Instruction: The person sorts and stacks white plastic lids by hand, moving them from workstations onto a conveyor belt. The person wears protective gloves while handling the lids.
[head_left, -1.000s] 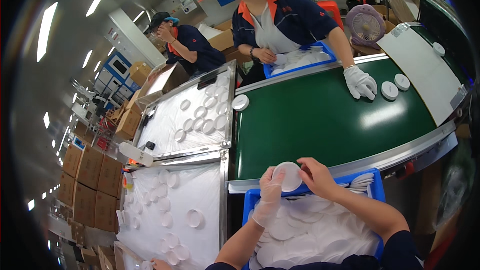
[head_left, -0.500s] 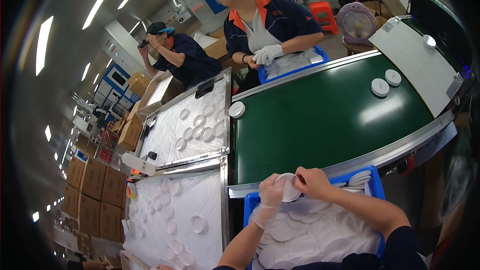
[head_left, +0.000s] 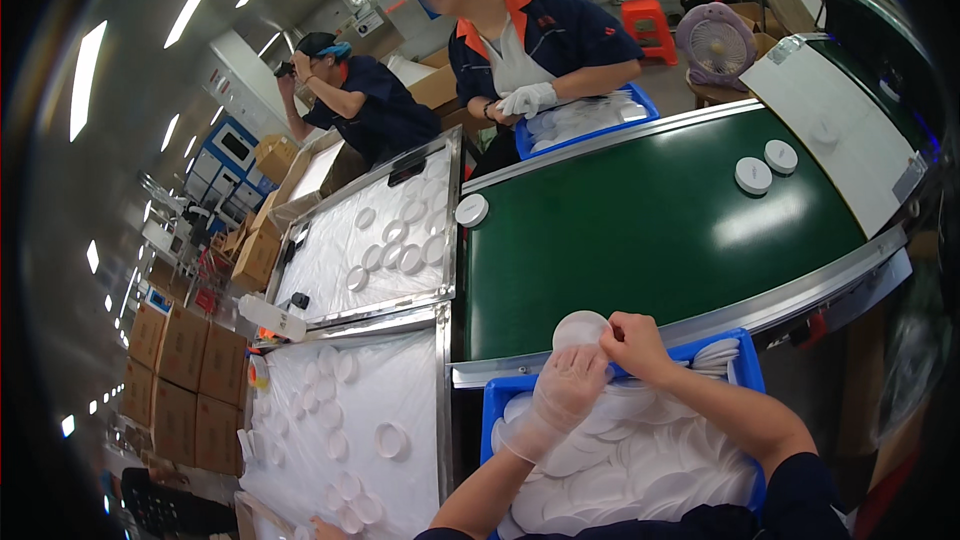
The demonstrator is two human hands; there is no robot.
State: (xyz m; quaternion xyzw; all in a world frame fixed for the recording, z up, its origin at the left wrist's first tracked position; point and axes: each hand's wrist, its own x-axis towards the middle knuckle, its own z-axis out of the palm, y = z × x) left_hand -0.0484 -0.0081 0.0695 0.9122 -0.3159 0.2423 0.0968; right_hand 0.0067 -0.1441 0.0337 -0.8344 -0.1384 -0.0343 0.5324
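Note:
A thin white round disc (head_left: pixel 580 329) is held up over the near edge of the green conveyor belt. My left hand (head_left: pixel 570 387), in a clear thin glove, grips it from below, with its back toward me hiding the disc's lower part. At the disc's right edge, the bent fingers of my bare right hand (head_left: pixel 636 346) are pinched together. Beneath both hands stands a blue bin (head_left: pixel 490 410) heaped with loose white discs (head_left: pixel 640 470). A stack of similar discs (head_left: pixel 716 357) leans in its far right corner.
White round caps (head_left: pixel 753 176) sit on the green belt (head_left: pixel 620 240), one (head_left: pixel 472 210) at its left end. A white board (head_left: pixel 840 130) slopes down at right. Plastic-lined trays (head_left: pixel 400 430) with white rings lie left. Across the belt, a person (head_left: pixel 540 40) stands by another blue bin (head_left: pixel 590 125).
My left hand has turned and now covers the disc's lower part; the disc has risen a little. At right, a white cap has slid down the sloping board.

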